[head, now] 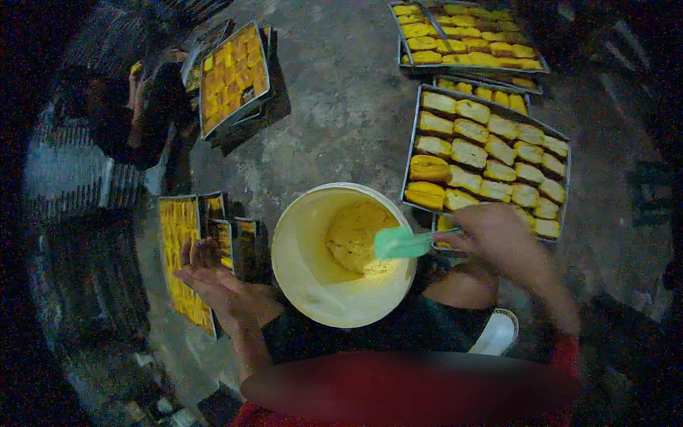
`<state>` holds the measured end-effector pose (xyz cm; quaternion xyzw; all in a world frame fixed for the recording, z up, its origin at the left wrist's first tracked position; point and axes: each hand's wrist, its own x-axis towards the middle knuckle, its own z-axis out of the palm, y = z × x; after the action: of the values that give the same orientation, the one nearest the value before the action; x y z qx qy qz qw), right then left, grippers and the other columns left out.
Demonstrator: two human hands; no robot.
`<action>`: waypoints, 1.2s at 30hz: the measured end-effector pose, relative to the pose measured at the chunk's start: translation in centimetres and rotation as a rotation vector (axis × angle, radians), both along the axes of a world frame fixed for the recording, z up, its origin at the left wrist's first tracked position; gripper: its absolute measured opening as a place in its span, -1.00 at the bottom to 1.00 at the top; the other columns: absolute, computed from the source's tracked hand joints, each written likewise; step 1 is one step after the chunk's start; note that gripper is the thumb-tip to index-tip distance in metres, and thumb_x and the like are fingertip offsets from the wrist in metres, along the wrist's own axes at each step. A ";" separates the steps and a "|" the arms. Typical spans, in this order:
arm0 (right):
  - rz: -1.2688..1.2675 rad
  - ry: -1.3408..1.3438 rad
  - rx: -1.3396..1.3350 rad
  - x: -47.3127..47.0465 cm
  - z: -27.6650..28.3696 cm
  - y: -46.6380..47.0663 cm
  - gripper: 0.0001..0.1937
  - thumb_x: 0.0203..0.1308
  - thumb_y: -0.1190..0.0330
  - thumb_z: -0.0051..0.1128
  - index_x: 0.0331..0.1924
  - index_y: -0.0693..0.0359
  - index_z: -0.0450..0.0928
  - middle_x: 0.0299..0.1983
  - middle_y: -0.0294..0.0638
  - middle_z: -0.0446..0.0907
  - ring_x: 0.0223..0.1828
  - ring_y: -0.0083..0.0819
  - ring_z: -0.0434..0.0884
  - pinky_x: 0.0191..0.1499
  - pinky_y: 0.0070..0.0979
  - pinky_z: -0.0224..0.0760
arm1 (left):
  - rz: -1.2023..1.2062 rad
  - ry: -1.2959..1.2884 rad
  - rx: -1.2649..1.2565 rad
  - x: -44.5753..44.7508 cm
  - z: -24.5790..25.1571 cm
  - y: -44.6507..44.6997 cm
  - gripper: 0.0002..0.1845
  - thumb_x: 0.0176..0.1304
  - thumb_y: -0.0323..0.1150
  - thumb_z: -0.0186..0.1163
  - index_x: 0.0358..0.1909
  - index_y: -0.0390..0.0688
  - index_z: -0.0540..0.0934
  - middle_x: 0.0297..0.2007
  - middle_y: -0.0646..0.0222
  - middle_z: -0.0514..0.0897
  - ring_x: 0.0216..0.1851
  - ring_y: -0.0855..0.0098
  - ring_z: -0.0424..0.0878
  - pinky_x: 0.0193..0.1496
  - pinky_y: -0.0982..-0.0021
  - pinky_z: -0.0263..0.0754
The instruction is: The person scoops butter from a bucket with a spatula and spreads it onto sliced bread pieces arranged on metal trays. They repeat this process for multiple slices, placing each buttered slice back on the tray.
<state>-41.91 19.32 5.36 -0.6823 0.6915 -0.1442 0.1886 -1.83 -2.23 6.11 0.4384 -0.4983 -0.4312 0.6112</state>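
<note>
A green spatula (403, 243) is gripped by its handle in my right hand (488, 227). Its blade hangs over the right side of a white plastic bucket (299, 267) between my legs. Inside the bucket lies a yellowish-tan paste (355, 235), with a paler smear under the blade. My left hand (208, 272) is raised to the left of the bucket, palm up with fingers slightly curled, and nothing shows in it. Just beyond my right hand a metal tray (406, 176) holds rows of bread pieces, mostly with pale cut faces up; two at its left corner (425, 195) show golden crust.
More bread trays (472, 69) stand at the far right, a long blade or bar (435, 25) lying across one. A stacked tray of golden buns (235, 80) is at the far left, beside a seated person (144, 112). Further trays (179, 256) lie under my left hand. The floor (331, 107) is concrete.
</note>
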 end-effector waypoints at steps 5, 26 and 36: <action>0.238 0.203 0.179 18.1 -10.9 -8.8 -0.89 -0.02 0.39 0.21 -0.43 0.15 0.74 -0.48 -0.16 0.70 -0.41 -0.18 0.73 -0.51 -0.18 0.56 | -0.111 0.121 0.195 -0.3 1.8 2.7 -0.37 0.56 0.17 -0.33 0.20 -0.19 0.38 0.06 0.18 0.57 0.16 0.27 0.50 0.40 0.18 0.21; -1.351 -0.028 -0.370 -14.0 -12.1 14.3 -0.59 0.41 0.04 0.09 0.00 0.25 0.58 -0.04 -0.08 0.65 -0.06 -0.14 0.65 -0.03 -0.20 0.49 | -1.037 -0.749 0.391 -17.3 -3.2 -1.6 -0.47 0.52 0.10 -0.09 0.07 -0.17 0.56 -0.13 0.34 0.62 -0.03 0.39 0.55 0.10 0.30 0.37; -1.655 -0.261 0.305 -30.9 -34.5 31.9 -0.17 0.37 -0.34 -0.34 0.44 0.17 0.24 0.42 0.15 0.26 0.43 0.15 0.25 0.44 -0.01 0.10 | -1.293 -1.370 0.243 -36.3 -30.1 -11.1 -0.18 0.43 0.30 -0.14 0.41 -0.21 0.30 0.13 -0.04 0.56 0.13 0.02 0.54 0.21 0.07 0.41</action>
<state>-72.81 51.19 -29.15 0.0982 0.9521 -0.2184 0.1904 -38.14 -13.29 -24.00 0.2957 -0.8464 -0.3839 -0.2209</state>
